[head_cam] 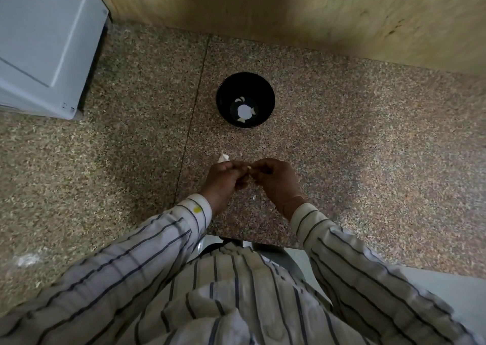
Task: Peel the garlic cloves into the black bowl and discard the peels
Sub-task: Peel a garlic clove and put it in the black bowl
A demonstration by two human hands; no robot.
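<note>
A black bowl [245, 87] stands on the speckled stone counter [342, 139] and holds several peeled garlic cloves [241, 99] at its bottom. Nearer to me, my left hand [224, 179] and my right hand [273, 177] meet fingertip to fingertip and pinch a small garlic cloves piece [249, 168] between them; most of it is hidden by the fingers. Part of a white garlic bulb [223, 157] lies on the counter just beyond my left hand. A small scrap of peel [254, 197] lies on the counter below my hands.
A white appliance [44, 42] stands at the back left corner. A tan wall [289, 8] runs along the back of the counter. The counter's front edge [263, 243] is close to my body.
</note>
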